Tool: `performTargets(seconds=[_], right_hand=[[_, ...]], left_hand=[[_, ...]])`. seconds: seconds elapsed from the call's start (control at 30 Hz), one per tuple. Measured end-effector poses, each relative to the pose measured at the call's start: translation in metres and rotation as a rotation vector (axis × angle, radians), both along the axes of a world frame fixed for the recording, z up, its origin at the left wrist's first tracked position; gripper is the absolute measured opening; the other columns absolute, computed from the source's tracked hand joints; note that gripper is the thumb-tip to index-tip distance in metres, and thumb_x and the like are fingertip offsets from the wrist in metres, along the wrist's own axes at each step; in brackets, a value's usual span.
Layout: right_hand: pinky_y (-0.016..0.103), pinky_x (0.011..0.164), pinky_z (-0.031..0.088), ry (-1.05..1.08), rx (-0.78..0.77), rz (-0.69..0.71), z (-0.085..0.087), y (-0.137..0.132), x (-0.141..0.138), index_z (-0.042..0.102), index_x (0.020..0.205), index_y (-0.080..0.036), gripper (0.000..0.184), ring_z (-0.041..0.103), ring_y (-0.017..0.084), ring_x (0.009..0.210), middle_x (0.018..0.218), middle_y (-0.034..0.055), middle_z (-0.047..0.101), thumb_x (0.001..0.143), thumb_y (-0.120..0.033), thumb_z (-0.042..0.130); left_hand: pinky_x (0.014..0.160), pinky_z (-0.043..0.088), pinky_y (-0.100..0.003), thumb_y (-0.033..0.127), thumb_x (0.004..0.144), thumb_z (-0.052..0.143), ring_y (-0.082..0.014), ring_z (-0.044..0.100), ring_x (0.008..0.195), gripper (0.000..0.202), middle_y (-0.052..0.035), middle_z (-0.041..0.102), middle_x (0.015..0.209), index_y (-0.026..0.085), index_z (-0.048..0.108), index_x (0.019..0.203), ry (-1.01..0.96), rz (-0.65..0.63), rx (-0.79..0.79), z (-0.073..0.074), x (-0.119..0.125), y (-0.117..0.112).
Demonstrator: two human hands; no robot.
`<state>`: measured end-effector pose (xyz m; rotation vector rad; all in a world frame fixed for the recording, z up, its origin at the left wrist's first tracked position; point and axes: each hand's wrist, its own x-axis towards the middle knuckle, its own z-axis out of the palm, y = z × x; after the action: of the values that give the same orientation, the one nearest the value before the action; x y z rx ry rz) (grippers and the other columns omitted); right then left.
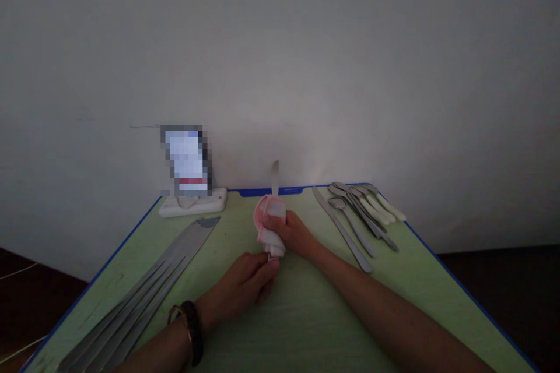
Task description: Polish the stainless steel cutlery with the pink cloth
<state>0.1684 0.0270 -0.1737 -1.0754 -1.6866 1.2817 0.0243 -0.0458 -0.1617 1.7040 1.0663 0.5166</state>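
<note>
Above the middle of the green table (pixel 301 309), a table knife (pixel 275 178) points away from me, its blade tip up near the wall. My left hand (pixel 254 280) is closed around the lower end of its handle. A pink and white cloth (pixel 272 227) is wrapped round the middle of the knife, and my right hand (pixel 291 230) grips the cloth there, thumb on top. The cloth hides the part of the knife between the handle end and the blade.
At right lie a table knife (pixel 343 233), a spoon (pixel 354 227) and several more utensils, some with cream handles (pixel 391 208). Several long, flat metal pieces (pixel 149 285) fan out at left. A blurred phone (pixel 187 160) stands on a white base (pixel 195 204) by the wall (pixel 280 58).
</note>
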Motion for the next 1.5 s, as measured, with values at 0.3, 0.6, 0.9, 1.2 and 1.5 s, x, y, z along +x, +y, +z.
performTargets(seconds=[0.3,0.6,0.9,1.2,1.5], right_hand=[[0.022,0.046,0.027,-0.010,0.012,0.001,-0.0025,0.0012,-0.0005,0.045,0.056,-0.017,0.035,0.035,0.008,0.050,0.053,-0.0028,0.041,0.075,-0.046,0.050],[0.022,0.047,0.027,-0.017,0.020,0.005,0.0008,-0.0002,-0.0003,0.045,0.055,-0.017,0.036,0.034,0.008,0.050,0.053,-0.0029,0.040,0.074,-0.047,0.050],[0.022,0.046,0.025,-0.037,0.038,0.006,-0.0017,0.0001,0.0001,0.044,0.055,-0.017,0.036,0.034,0.008,0.050,0.054,-0.0026,0.039,0.076,-0.047,0.049],[0.022,0.046,0.026,-0.057,0.015,-0.001,0.0011,-0.0014,-0.0003,0.044,0.055,-0.017,0.034,0.034,0.008,0.051,0.053,-0.0027,0.039,0.076,-0.043,0.049],[0.021,0.045,0.026,-0.064,0.055,0.012,0.0012,-0.0015,0.0002,0.043,0.053,-0.017,0.038,0.033,0.007,0.050,0.052,-0.0033,0.037,0.076,-0.046,0.051]], left_hand=[[0.052,0.034,-0.023,0.050,0.091,0.029,-0.0101,0.040,0.047,0.049,0.0044,0.044,0.048,0.018,0.046,0.059,-0.036,0.030,-0.044,0.0006,0.0007,-0.0005],[0.051,0.034,-0.023,0.052,0.091,0.027,-0.0102,0.041,0.046,0.052,0.0041,0.045,0.046,0.018,0.048,0.057,-0.051,0.055,-0.060,0.0001,0.0015,-0.0004],[0.050,0.033,-0.023,0.049,0.090,0.029,-0.0101,0.040,0.045,0.049,0.0047,0.044,0.046,0.018,0.047,0.057,-0.036,0.064,-0.069,-0.0025,0.0024,0.0001],[0.050,0.034,-0.023,0.053,0.090,0.024,-0.0100,0.039,0.043,0.054,0.0046,0.043,0.044,0.019,0.046,0.056,-0.029,0.059,-0.073,0.0006,0.0026,-0.0005],[0.049,0.034,-0.023,0.047,0.091,0.025,-0.0100,0.039,0.041,0.050,0.0053,0.041,0.042,0.020,0.045,0.055,0.053,0.050,-0.015,-0.0033,0.0048,0.0020]])
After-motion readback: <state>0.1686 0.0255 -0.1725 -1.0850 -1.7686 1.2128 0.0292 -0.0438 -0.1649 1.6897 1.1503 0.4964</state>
